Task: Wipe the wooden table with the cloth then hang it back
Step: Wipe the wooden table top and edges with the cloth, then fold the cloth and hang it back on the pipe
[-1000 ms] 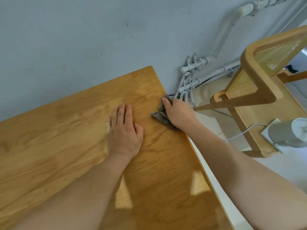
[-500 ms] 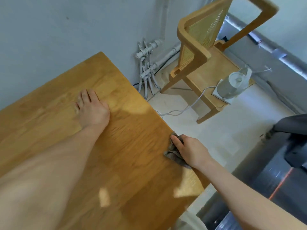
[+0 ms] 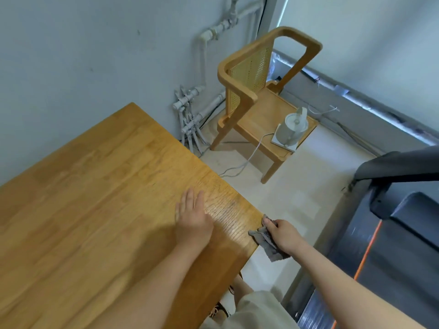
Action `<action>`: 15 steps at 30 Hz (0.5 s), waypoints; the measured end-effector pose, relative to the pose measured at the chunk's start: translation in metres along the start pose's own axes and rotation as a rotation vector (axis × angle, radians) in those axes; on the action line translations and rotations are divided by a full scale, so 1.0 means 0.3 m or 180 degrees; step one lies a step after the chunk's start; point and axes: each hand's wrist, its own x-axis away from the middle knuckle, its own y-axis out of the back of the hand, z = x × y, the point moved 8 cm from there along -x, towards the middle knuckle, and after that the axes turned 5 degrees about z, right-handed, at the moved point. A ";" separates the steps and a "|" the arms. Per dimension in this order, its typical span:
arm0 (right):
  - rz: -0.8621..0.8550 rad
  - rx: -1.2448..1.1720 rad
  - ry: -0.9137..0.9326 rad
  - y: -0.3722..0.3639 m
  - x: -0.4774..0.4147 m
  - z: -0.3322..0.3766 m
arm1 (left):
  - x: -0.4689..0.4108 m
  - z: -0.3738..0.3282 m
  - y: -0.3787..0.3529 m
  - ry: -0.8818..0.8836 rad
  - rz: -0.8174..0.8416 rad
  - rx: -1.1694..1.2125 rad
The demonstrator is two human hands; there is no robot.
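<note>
Right hand (image 3: 283, 235): we see it at the bench's right edge, near the front corner, fingers (image 3: 269, 223) curled tight round the cloth.
Cloth (image 3: 266, 241): grey, crumpled; front part lies on the wood right at the edge, rest hangs off past the edge under the hand.
Left hand (image 3: 193, 219): we see it flat on the bench, palm down, fingers spread loose and straight, holding nothing; a bit blurred, so we can't say how hard it presses.
Hands: apart, left one further in on the wood, right one at the edge.
Bench (image 3: 95, 198): wooden top, pale grain; far side runs along the grey wall; a glossy patch shows btw. the two hands.
Chair (image 3: 256, 96): wooden w/ cane back, stands on the floor past the bench corner, well apart from the cloth.
Kettle (image 3: 293, 127): white, upright on its base on the chair seat, near the seat's front corner; white cord drops to the floor.
Pipes (image 3: 190, 115): grey, on the wall btw. bench and chair.
Dark frame (image 3: 403, 210): right side, w/ an orange stripe; we can't tell what it is.
</note>
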 end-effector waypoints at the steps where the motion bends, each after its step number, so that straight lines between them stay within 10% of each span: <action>1: -0.0016 -0.0050 -0.0053 0.019 0.018 -0.011 | 0.014 -0.013 0.001 0.0046 0.0082 0.0195; 9: 0.0147 -0.2690 0.0541 0.224 0.291 0.219 | 0.173 -0.336 0.076 -0.0106 0.1282 0.2932; 15: 0.0727 -0.3718 0.0964 0.261 0.387 0.391 | 0.179 -0.380 0.230 0.0061 0.0595 0.3632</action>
